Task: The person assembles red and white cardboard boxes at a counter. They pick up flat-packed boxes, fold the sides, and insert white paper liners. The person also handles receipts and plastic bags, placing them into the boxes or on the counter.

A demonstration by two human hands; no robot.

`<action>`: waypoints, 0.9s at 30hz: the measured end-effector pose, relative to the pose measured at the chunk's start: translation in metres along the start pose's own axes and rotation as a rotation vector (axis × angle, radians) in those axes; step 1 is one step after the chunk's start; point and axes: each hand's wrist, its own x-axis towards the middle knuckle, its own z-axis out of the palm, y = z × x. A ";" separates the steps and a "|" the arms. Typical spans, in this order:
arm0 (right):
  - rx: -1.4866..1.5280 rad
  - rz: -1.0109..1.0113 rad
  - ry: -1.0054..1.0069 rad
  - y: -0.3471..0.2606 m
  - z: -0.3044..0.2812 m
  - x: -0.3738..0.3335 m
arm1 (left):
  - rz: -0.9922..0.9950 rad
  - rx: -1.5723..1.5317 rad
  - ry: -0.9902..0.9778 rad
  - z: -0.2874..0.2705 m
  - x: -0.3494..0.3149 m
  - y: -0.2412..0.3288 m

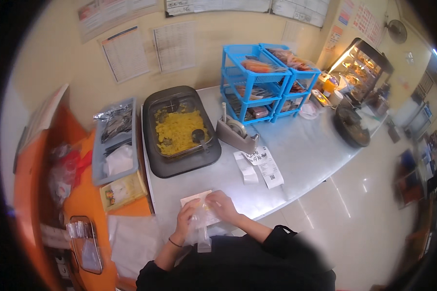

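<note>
At the near edge of the metal counter, my left hand [184,218] is closed on a clear plastic bag [201,228] that hangs down in front of my black clothing. From the right, my right hand [222,207] meets it, its fingers bent and pinched at the bag's upper part. A flat, pale pinkish packet or box [195,198] lies behind and under the fingers; whether it is inside the bag I cannot tell. A small bit of yellow shows between the hands.
Beyond the hands sit a dark tray [153,162] of yellow food with a ladle [199,137], a grey tape dispenser [235,136] and paper slips [271,173]. Blue tiered racks [250,92] hold packets. Left are a grey-blue bin [98,160] and a yellowish container [140,186].
</note>
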 end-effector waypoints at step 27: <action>-0.468 0.828 -0.008 0.190 -0.231 0.001 | 0.227 0.661 -0.614 0.058 -0.025 0.024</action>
